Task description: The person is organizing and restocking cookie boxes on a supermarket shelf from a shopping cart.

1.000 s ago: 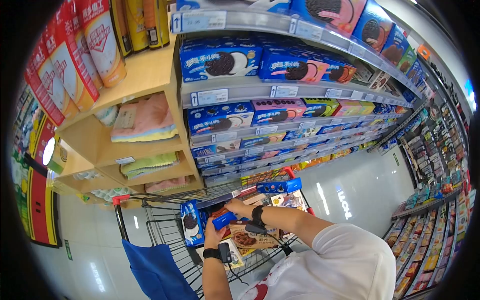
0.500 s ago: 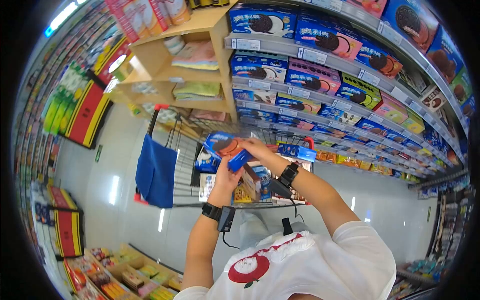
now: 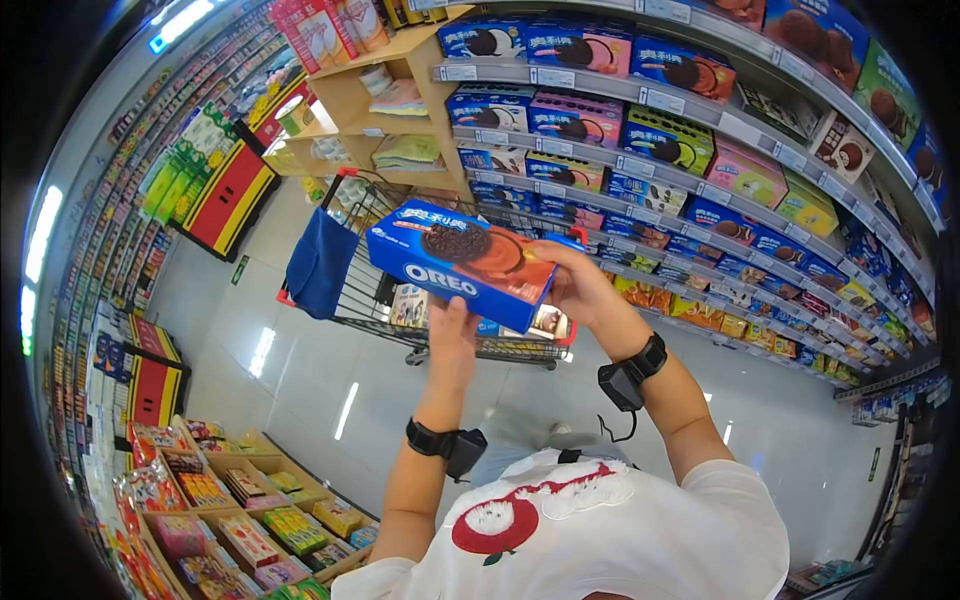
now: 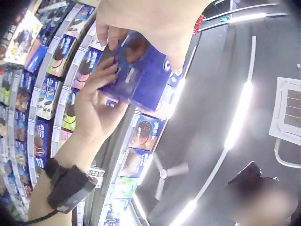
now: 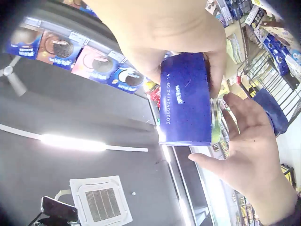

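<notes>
A blue Oreo cookie box (image 3: 455, 250) with a chocolate cookie picture is held up in front of the body, its printed face tilted toward the head camera. My right hand (image 3: 585, 290) grips the box at its right end. On the lower edge lies the thumb of my left hand (image 3: 452, 345); its fingers are hidden under the box there. The left wrist view has the left hand's thumb and fingers on opposite sides of the box (image 4: 153, 87). A narrow side with a printed date code faces the right wrist camera.
Behind the box stands a wire shopping cart (image 3: 375, 325) with packaged goods inside and a blue cloth (image 3: 322, 262) on its handle end. Shelves of cookie boxes (image 3: 665, 135) rise at the right. A wooden shelf unit (image 3: 430, 110) stands beyond the cart, and snack bins (image 3: 250, 530) lie lower left.
Both hands have lifted the Oreo box out of the cart and brought it up closer to the head camera, its front now showing. The cart now appears farther off.
</notes>
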{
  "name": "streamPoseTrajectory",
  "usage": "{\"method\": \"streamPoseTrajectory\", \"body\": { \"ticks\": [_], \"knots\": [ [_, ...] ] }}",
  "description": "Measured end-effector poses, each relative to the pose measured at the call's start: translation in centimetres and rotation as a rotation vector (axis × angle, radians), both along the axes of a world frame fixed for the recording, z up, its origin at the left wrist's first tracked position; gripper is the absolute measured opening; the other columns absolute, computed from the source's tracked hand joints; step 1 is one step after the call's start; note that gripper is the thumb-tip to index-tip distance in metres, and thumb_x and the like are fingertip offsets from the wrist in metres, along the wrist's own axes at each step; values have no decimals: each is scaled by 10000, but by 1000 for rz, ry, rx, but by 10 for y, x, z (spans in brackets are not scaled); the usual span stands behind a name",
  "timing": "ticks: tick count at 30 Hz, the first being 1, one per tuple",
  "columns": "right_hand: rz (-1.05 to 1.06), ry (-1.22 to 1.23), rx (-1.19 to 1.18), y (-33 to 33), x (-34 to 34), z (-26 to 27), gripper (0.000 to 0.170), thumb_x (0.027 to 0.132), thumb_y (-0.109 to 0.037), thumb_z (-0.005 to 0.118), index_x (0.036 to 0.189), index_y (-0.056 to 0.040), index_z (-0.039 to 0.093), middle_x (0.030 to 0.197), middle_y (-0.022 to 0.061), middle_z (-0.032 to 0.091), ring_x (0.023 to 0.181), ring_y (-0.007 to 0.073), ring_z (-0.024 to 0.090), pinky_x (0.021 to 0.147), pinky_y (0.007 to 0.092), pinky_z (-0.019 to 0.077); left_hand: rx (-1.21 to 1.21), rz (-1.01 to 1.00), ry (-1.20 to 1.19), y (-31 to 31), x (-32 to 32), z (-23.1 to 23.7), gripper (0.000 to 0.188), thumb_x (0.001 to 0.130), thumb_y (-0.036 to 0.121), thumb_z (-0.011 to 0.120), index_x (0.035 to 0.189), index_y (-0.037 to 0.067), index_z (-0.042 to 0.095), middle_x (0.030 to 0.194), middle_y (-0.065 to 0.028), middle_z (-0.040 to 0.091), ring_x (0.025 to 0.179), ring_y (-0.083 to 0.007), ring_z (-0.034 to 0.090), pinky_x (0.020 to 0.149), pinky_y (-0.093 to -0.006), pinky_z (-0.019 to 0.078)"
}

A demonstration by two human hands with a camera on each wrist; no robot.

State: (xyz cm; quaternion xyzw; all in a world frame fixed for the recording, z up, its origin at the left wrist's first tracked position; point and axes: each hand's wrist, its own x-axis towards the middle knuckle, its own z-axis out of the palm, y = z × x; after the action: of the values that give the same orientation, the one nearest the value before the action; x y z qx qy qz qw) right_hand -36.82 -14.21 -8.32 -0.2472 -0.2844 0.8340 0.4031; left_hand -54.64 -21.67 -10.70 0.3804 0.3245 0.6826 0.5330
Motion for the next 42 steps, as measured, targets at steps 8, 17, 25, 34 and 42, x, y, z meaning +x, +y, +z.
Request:
{"method": "streamPoseTrajectory", "body": {
  "ticks": [8,17,25,34,42],
  "knots": [
    [105,55,47,-99,11,48,397,878,-274,522,1189,-28,515,1100,132,607,964,194,613,803,335,509,91,-170,-377,-57,-24,41,612,858,501,483,1315,107,376,1308,-83,446,1187,-271,441,998,-451,347],
    [264,105,202,-189,-16,81,393,910,-266,489,1230,-41,446,1007,151,612,828,257,655,686,335,549,54,-353,-611,-118,-53,27,672,837,625,357,1289,131,417,1308,-125,449,1188,-304,445,990,-472,360],
    [288,34,244,-250,-48,66,392,884,-165,495,1238,-16,412,1021,139,608,816,249,656,660,340,549,-29,-366,-733,-194,-76,22,783,816,661,346,1284,38,423,1280,-167,463,1173,-299,460,963,-447,394],
    [303,120,-6,-253,-73,19,488,900,-357,499,1248,-18,452,1121,124,585,1010,231,589,853,389,486,-19,115,-704,-233,-81,22,548,857,494,481,1204,71,466,1146,-108,540,1054,-257,521,947,-401,403],
    [309,332,-373,-238,-74,-56,478,900,-338,493,1279,-49,453,1270,132,505,1129,260,517,988,409,394,244,391,407,-235,-42,24,1012,625,167,791,1391,20,146,1305,-177,347,1164,-254,435,945,-355,399]
  ]
}}
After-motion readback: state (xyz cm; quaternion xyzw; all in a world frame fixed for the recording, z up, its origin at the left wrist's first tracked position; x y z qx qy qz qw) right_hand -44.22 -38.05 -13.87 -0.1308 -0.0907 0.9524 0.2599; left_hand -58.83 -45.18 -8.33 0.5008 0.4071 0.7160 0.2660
